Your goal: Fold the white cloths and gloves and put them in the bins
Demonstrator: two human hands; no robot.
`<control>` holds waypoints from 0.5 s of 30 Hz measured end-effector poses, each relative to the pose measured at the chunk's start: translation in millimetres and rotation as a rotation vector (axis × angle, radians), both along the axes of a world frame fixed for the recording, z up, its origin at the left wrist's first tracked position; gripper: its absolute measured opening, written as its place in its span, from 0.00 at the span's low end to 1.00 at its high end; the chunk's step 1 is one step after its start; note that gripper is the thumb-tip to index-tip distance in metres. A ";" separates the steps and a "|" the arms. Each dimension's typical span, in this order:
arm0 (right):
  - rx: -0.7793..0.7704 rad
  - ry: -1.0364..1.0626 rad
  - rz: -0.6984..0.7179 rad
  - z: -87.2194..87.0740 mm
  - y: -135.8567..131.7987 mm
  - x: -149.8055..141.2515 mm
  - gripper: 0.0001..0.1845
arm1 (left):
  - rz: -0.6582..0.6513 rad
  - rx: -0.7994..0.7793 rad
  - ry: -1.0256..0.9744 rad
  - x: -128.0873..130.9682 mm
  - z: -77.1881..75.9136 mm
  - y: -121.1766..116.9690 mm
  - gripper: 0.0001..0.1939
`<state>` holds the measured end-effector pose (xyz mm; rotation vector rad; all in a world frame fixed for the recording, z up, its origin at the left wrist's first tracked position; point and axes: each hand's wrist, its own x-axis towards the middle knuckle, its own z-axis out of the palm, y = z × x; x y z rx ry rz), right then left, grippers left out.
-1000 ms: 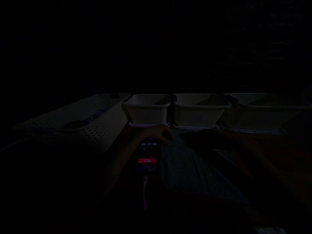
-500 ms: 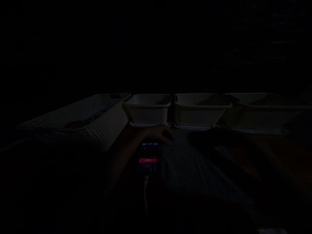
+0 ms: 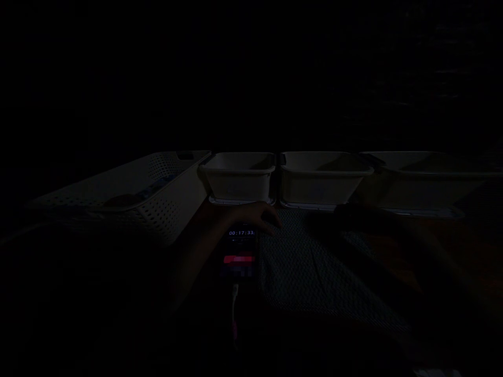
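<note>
The scene is very dark. My left hand hovers or rests above the left edge of a patterned cloth, its fingers bent and a gap showing between thumb and forefinger; I see nothing in it. Just below that hand lies a phone with a lit timer and a red bar on its screen. A white cable runs from the phone's lower end. My right hand is a dark shape over the right part of the cloth, and its fingers are lost in shadow.
A perforated basket with blurred dark items inside stands at the left. Three pale tubs line the back: a left tub, a middle tub and a right tub. A brown tabletop shows faintly at the right.
The phone's timer has gone from 00:17:32 to 00:17:33. Both hands stay in nearly the same place, and the picture is slightly darker around the right one.
</note>
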<state>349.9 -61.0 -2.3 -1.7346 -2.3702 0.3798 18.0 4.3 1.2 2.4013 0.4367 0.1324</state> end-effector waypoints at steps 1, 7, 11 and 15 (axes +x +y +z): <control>0.009 0.026 0.017 1.4 0.6 -0.8 0.11 | -0.004 0.001 0.000 0.0 -0.3 0.4 0.17; 0.085 0.082 -0.001 8.0 3.7 -8.7 0.14 | 0.003 0.007 0.001 -0.2 0.0 -0.6 0.16; 0.035 0.083 0.062 2.0 3.1 -9.9 0.14 | 0.019 0.009 -0.008 -0.5 -1.7 0.1 0.16; 0.000 0.064 0.054 -2.2 -1.2 -12.9 0.14 | 0.026 -0.024 -0.020 -0.6 -4.8 2.4 0.17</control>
